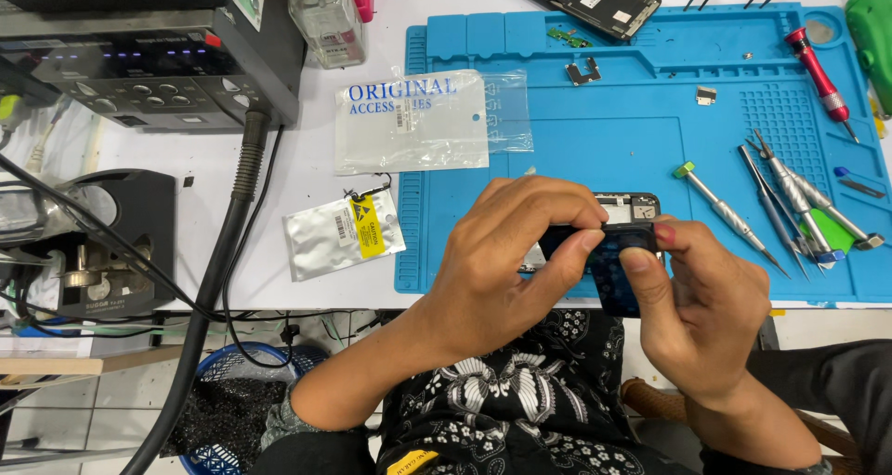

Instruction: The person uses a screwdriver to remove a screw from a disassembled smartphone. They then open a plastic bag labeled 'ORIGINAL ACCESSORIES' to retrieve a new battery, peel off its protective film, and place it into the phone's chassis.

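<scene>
Both hands pinch one dark phone part [609, 252] between them; left hand [506, 261] grips its left end, right hand [692, 298] its right end; long axis runs across, fingertips to fingertips.

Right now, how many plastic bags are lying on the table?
2. A clear plastic bag with blue print lies half on the blue mat. A silver bag with a yellow sticker lies on the white table, below it. None seems hidden.
</scene>
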